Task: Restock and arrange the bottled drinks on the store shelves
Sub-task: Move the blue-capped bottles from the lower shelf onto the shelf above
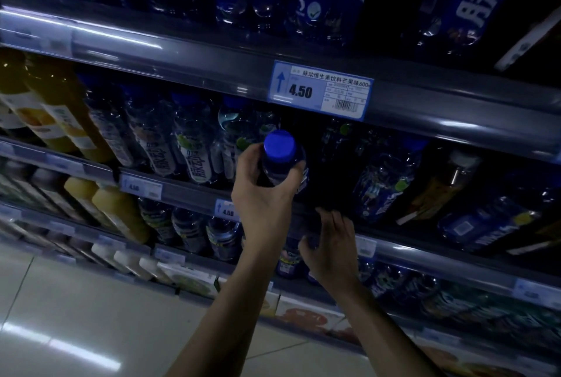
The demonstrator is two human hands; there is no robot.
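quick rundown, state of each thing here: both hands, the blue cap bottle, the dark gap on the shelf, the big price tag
left hand: gripping the bottle's shoulder
blue-capped bottle: capped, held at the shelf front
right hand: open, fingers spread, holding nothing
shelf gap: dark, unfilled
price tag: clipped to rail, reads 4.50

dim store aisle, grey metal shelving (pixel 425 97) with price tag (pixel 320 90), glossy pale tiled floor (pixel 60 316) reflecting light

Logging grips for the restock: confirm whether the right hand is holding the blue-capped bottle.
No: the left hand grips the blue-capped clear plastic bottle, while the right hand hovers open below it.
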